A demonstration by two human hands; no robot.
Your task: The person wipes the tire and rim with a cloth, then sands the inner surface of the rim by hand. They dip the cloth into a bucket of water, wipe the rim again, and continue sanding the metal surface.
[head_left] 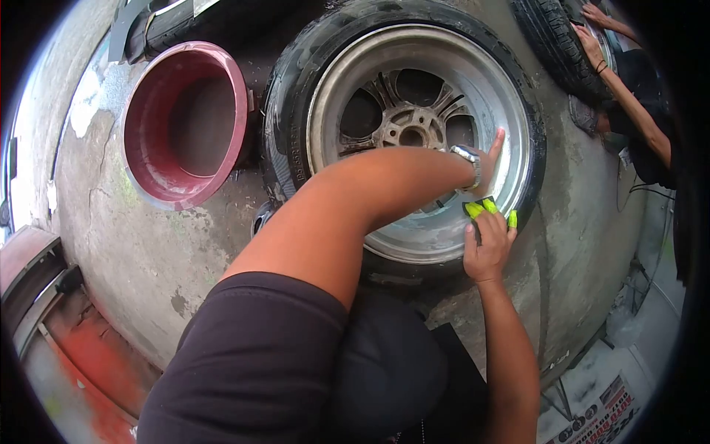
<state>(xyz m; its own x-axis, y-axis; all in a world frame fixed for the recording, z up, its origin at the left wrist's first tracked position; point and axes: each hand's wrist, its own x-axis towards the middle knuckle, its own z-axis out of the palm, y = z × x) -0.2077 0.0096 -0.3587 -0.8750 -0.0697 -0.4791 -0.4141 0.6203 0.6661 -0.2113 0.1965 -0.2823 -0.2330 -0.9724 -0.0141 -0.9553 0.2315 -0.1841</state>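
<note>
A car wheel with a silver rim (pixel 510 126) and black tire (pixel 285 118) lies flat, its hollow side up. My left arm reaches across it, a metal watch on the wrist. Against the inner wall of the rim is my left hand (pixel 489 157), one digit stretched out; the other fingers are mostly hidden. My right hand (pixel 488 248) is at the near right edge of the rim, fingers bent over a small dark sheet (pixel 468 209). Bright yellow-green wraps (pixel 489 204) show at its fingertips.
A red plastic tub (pixel 133 126) stands left of the wheel. Another person's hands (pixel 589 44) touch a second tire (pixel 551 44) at the upper right. A dark tire (pixel 177 33) lies at the upper left. The floor (pixel 185 251) is stained concrete.
</note>
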